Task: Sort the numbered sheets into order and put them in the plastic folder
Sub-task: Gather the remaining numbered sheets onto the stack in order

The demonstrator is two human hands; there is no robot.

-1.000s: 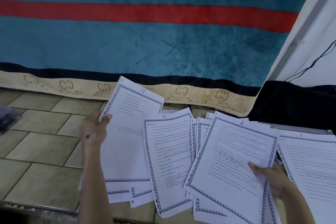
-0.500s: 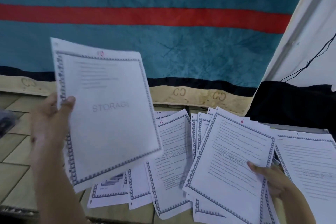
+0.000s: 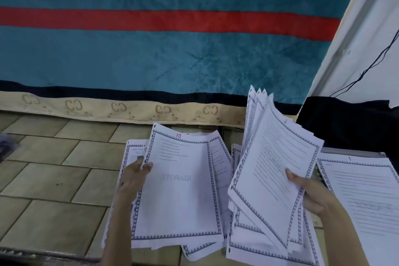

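Observation:
Sheet 10 (image 3: 179, 192), white with a blue border and a faint STORAGE mark, lies on top of a loose pile of sheets on the tiled floor. My left hand (image 3: 135, 176) pinches its left edge, thumb on top. My right hand (image 3: 311, 192) grips a fanned bundle of sheets (image 3: 272, 170), tilted up off the floor, with sheet 6 in front. Sheet 1 (image 3: 362, 196) lies flat at the far right on top of the plastic folder (image 3: 354, 150), of which only the top edge shows.
A teal blanket (image 3: 151, 58) with a red stripe and a beige CC border hangs behind the sheets. A black cloth (image 3: 345, 123) and a white panel with a black cable (image 3: 367, 67) stand at the right. A blurred dark object (image 3: 6, 147) sits at the left edge.
My left hand has brought sheet 10 down from the air onto the left pile. My right hand has lifted the bundle with sheet 6 so that it stands tilted up.

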